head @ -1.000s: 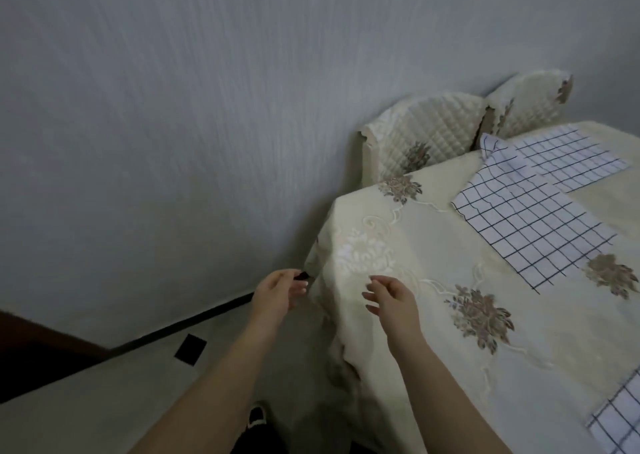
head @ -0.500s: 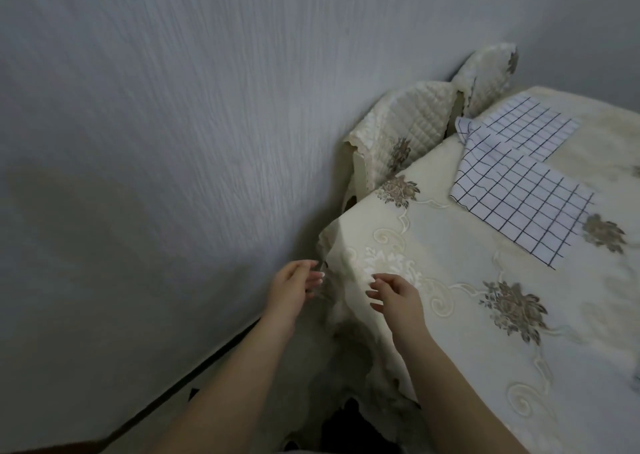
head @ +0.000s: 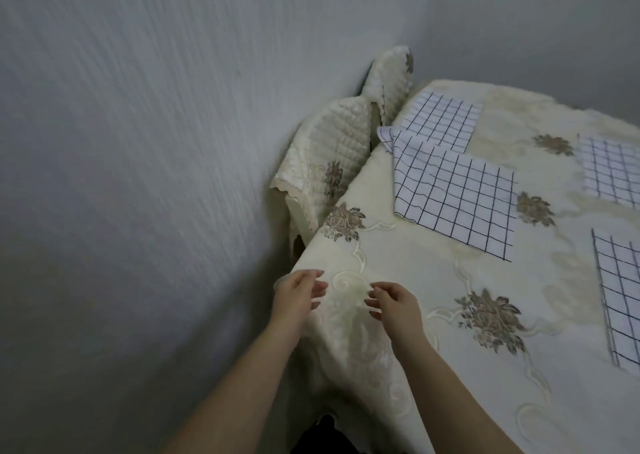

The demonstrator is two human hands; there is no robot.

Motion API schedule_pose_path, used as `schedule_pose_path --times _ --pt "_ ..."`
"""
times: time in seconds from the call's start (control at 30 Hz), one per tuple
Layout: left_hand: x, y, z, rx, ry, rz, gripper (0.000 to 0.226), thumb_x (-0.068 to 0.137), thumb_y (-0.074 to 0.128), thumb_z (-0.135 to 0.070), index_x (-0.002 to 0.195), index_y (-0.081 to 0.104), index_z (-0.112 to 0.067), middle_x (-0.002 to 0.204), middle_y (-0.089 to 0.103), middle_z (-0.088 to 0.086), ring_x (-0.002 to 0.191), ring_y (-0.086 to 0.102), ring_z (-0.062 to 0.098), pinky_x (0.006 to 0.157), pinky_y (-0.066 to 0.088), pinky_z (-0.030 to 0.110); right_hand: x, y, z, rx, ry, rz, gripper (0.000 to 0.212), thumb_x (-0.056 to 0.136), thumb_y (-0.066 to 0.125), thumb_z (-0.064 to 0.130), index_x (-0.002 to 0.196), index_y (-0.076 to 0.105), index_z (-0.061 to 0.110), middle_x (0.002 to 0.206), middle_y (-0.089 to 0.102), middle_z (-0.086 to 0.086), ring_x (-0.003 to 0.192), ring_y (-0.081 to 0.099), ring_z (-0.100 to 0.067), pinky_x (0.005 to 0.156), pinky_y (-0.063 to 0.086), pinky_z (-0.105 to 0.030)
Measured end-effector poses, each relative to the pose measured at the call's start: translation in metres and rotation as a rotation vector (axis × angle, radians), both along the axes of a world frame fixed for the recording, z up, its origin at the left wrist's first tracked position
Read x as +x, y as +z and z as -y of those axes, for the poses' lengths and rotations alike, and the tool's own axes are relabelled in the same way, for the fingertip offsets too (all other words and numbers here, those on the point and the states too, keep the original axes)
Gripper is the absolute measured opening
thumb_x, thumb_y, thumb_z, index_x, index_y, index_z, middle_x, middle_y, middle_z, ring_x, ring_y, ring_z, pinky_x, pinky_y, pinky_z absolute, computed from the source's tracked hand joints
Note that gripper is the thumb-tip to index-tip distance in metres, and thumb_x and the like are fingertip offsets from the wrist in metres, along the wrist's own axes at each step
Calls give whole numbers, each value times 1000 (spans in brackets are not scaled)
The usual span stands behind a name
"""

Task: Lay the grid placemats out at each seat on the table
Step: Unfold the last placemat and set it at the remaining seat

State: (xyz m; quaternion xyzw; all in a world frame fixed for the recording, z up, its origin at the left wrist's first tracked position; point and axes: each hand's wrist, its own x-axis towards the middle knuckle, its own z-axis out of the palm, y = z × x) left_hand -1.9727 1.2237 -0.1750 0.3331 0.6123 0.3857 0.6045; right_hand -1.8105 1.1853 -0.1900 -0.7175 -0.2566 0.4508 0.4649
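Both hands, left hand (head: 298,294) and right hand (head: 394,303), hover apart at the tablecloth (head: 398,315) corner, fingers loosely curled, apparently gripping nothing. 4 placemats (head: 453,197) lie on the table. No readable writing.

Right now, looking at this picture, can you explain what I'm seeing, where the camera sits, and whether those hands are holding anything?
There is no machine here. The picture comes from one wide-angle camera worn on a person's head, looking forward and down, so the two bare arms entering from the bottom are the wearer's own. The left hand and right hand hover at the near corner of a table covered by a cream tablecloth with embroidered flowers. Both hands are open, fingers loosely curled, and hold nothing. On the cloth lie four white placemats with dark grid lines: one in the middle, one behind it whose near edge it overlaps, and two cut off by the right edge. Two chairs with quilted covers stand between table and wall.
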Motion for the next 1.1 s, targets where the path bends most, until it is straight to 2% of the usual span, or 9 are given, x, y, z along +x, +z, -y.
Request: schedule_pose_path --times 0.13,0.27,0.47,0.6,0.7,0.77,0.83,0.97,1.1 --pt "16 8 -46 10 -77 -28 21 96 50 -24 98 70 -16 92 73 7 89 69 19 79 54 33 13 5 -30 2 -62 -26 13 91 54 8 95 67 9 88 71 -12 79 69 -22 69 55 -34" --pt "43 16 -79 15 -151 11 20 97 49 -22 99 67 -14 94 71 10 89 67 20 82 51 36 36 9 -50 15 -141 -37 13 91 55 9 94 67 12 89 71 -9 83 69 -22 76 56 -40" --pt "88 16 -107 9 -297 -17 17 96 52 -19 92 68 -16 90 70 9 84 66 19 74 49 31 73 -1 -63 -25 -302 -38 11 90 57 8 90 67 13 90 70 -14 82 69 -22 75 56 -37" --pt "121 13 -135 36 -409 -58 16 96 52 -18 91 68 -16 88 69 6 85 63 18 77 50 33 104 -8 -77 -81 -397 1 13 88 57 10 92 68 16 91 70 -10 86 67 -25 83 56 -45" --pt "149 9 -158 127 -531 -132 12 94 54 -15 93 66 -16 89 67 3 88 61 19 83 50 36 133 -6 -88 -110 -508 107 20 85 58 8 103 67 9 94 67 -6 85 62 -22 75 51 -35" --pt "172 4 -171 226 -635 -207 9 92 58 -15 95 65 -20 90 65 -1 91 59 18 84 49 34 156 -6 -93 -137 -583 192 25 83 62 9 108 65 9 104 65 -10 89 59 -20 75 44 -29" --pt "199 1 -178 337 -773 -326 18 90 61 -19 107 65 -19 102 63 -4 98 57 13 86 45 26 179 -7 -95 -185 -624 266 31 82 65 13 113 62 11 117 58 -14 94 56 -21 78 43 -28" --pt "253 -4 -177 552 -1069 -498 44 88 61 -25 130 53 -19 132 49 -5 125 42 12 103 32 22 219 -8 -99 -322 -642 385 47 81 68 17 126 55 10 133 43 -16 112 52 -32 90 42 -34" --pt "303 -14 -167 588 -1279 -544 54 88 59 -24 140 41 -21 143 39 -2 135 32 16 107 31 29 249 -11 -109 -372 -629 338 58 80 65 16 134 47 9 137 43 -17 122 48 -34 96 43 -41"
